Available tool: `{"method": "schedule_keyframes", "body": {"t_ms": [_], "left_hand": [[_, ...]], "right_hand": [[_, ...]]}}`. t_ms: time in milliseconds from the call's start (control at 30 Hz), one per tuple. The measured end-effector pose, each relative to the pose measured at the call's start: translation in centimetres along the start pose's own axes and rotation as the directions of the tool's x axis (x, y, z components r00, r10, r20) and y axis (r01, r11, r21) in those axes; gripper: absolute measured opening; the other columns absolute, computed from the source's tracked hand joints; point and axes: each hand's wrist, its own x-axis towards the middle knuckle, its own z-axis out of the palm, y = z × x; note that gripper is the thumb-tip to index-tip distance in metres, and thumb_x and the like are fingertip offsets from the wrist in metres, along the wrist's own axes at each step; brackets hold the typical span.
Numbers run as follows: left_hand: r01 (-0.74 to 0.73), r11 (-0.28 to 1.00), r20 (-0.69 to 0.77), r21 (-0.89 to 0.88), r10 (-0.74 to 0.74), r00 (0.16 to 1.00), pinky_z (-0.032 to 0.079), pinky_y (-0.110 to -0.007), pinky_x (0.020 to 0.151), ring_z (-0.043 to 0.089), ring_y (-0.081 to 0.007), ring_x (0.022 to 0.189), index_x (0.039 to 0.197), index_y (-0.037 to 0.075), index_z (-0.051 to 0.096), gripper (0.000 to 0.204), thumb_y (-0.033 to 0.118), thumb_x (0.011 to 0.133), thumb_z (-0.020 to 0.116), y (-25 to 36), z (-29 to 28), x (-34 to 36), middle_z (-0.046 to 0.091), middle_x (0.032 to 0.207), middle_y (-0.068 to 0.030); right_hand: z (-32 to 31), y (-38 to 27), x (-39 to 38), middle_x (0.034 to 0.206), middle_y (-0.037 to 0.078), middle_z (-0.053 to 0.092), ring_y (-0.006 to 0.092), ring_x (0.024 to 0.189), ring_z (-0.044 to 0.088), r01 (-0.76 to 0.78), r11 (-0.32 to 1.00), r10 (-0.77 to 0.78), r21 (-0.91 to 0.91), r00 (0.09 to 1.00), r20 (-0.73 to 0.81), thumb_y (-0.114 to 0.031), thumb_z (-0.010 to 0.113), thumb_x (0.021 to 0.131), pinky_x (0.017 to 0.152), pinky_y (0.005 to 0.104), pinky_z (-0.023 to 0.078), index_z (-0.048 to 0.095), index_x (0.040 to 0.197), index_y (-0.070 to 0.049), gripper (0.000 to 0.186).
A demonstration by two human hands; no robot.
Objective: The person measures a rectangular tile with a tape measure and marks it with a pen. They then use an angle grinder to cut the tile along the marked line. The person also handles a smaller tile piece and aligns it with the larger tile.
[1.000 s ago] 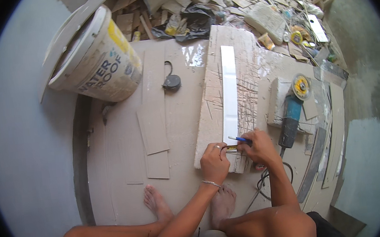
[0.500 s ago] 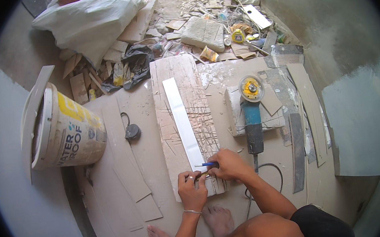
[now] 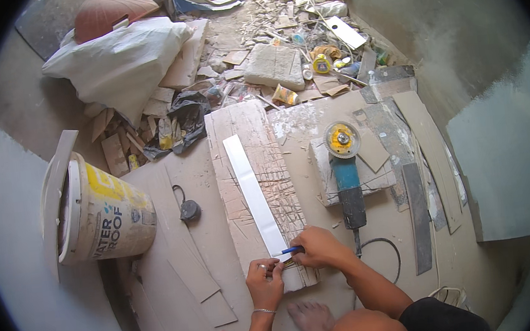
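A long white strip [image 3: 253,195] lies lengthwise on a thick, pale slab [image 3: 227,188] scored with many dark cut marks. At its near end my left hand [image 3: 265,281] has its fingers bent and pressed together; what they pinch is too small to make out. My right hand [image 3: 319,248] is closed around a blue pen-like marker [image 3: 291,250], whose light tip points left across the strip's near end. Between the two hands a small yellowish piece [image 3: 289,263] shows partly, mostly covered by the fingers.
Right of the slab, an angle grinder [image 3: 347,180] rests with its disc end on a block [image 3: 325,179]. A black coiled tape-like case [image 3: 189,210] and a bucket [image 3: 126,211] are left. Cut tile strips [image 3: 417,218] lie at right; rubble [image 3: 274,65] and a white sack [image 3: 118,61] lie beyond.
The view has tilted upward, so the scene sits lower and a reddish basin shows at the back. My left thumb and fingers have come closer together by the strip's end; my right hand keeps the marker.
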Motion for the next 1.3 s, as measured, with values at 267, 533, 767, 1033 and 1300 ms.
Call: {"method": "schedule_keyframes", "body": {"t_ms": [267,533,767,1033,1300], "left_hand": [[0.139,0.99,0.027,-0.02,-0.139,0.99,0.064,-0.033,0.078,0.081,-0.0224,0.085,0.1,-0.001,0.08,0.011,0.001,0.091,0.083,0.6,-0.7,0.3,0.079,0.096,-0.0137],[0.207,0.974,0.012,-0.091,-0.207,0.978,0.065,-0.03,0.08,0.081,-0.018,0.087,0.107,-0.001,0.079,0.015,0.002,0.093,0.082,-0.1,0.0,0.0,0.081,0.098,-0.0125],[0.195,0.978,-0.022,-0.076,-0.198,0.98,0.063,-0.03,0.075,0.078,-0.0163,0.083,0.105,-0.001,0.076,0.013,-0.002,0.093,0.08,0.0,0.5,0.1,0.079,0.094,-0.0108],[0.192,0.981,-0.011,-0.039,-0.192,0.981,0.061,-0.028,0.072,0.076,-0.0154,0.079,0.101,0.0,0.074,0.013,-0.004,0.09,0.08,-0.2,0.2,0.2,0.076,0.092,-0.0073],[0.077,0.983,0.137,0.168,-0.101,0.985,0.06,-0.032,0.074,0.073,-0.0178,0.081,0.101,0.001,0.071,0.008,-0.003,0.095,0.073,-0.2,-0.6,1.0,0.07,0.097,-0.0094]], "right_hand": [[-1.4,-0.8,-0.6,0.089,0.018,0.077,0.0401,0.089,0.075,-0.054,0.998,0.055,-0.011,0.998,0.032,-0.033,0.08,0.084,0.083,0.051,0.059,0.083,0.097,-0.01,0.027],[-1.2,-0.9,-0.2,0.087,0.018,0.078,0.0389,0.084,0.076,-0.131,0.991,0.128,0.039,0.99,0.055,-0.03,0.086,0.08,0.079,0.0479,0.058,0.086,0.099,-0.01,0.028],[-1.7,-1.3,-0.2,0.084,0.019,0.078,0.0379,0.08,0.075,-0.096,0.991,0.091,0.094,0.994,0.059,-0.028,0.087,0.077,0.078,0.0463,0.058,0.085,0.095,-0.007,0.027],[0.0,0.6,-0.2,0.083,0.017,0.076,0.0399,0.084,0.074,-0.015,0.997,0.016,0.082,1.0,-0.017,-0.026,0.084,0.079,0.078,0.0508,0.057,0.08,0.091,-0.007,0.023],[1.8,0.6,-0.6,0.094,0.018,0.077,0.0421,0.098,0.074,-0.018,0.987,0.041,0.162,0.989,-0.145,-0.013,0.081,0.08,0.084,0.0536,0.058,0.076,0.095,-0.006,0.017]]}}
